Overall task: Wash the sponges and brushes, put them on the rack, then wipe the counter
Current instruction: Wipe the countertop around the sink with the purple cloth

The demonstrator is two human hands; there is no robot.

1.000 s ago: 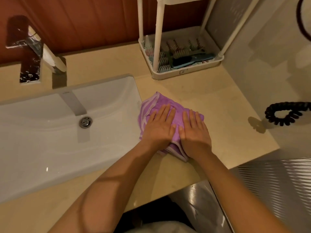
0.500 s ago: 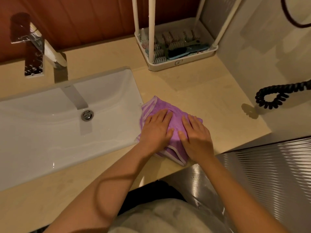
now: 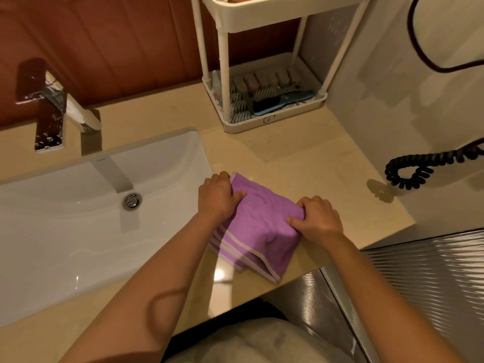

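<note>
Cloth (image 3: 258,231) runs far-left to near-right, left hand (image 3: 216,196) and right hand (image 3: 318,218) fingers (image 3: 291,220) gripping it

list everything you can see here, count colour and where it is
cloth: one, purple with pale stripes, folded on the counter right of the sink
counter: one, beige, around the sink
sink: one, white, set in the counter at left
drain plug: one, chrome, sink bottom
tap: one, chrome, behind the sink
rack: one, white, two tiers, back of the counter by the wall
brushes: several, exact count unclear, pale bristles, one blue and black, in the rack's bottom tray
coiled cord: one, black, at the right wall
left hand: one, grips the cloth's far left corner
right hand: one, pinches the cloth's right edge
</note>
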